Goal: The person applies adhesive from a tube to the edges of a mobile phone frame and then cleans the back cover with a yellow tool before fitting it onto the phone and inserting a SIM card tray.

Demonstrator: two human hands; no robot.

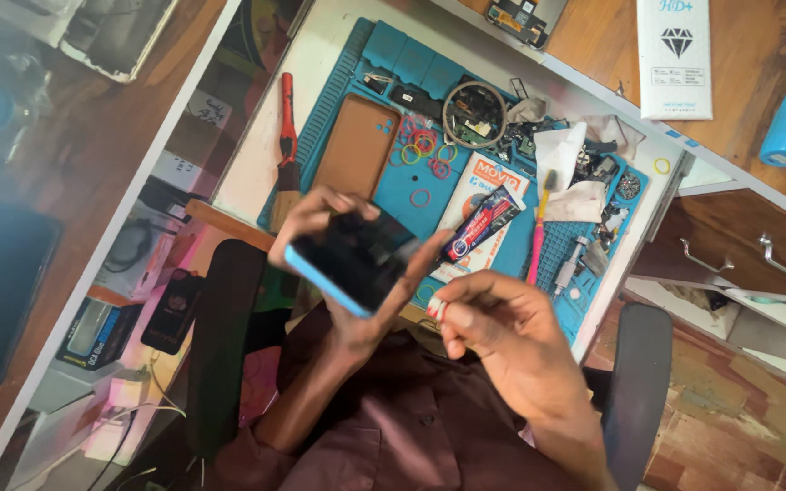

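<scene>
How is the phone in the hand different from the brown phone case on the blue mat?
The phone is held up off the desk in the left hand; the brown case lies flat on the blue mat. The phone has a dark face with a light blue edge; the case is plain brown all over. The phone looks blurred, the case sharp. Both are flat rounded rectangles of similar size.

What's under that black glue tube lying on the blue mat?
The glue tube lies on a white and orange packet, which rests on the blue mat. The part of the packet beneath the tube is covered.
</scene>
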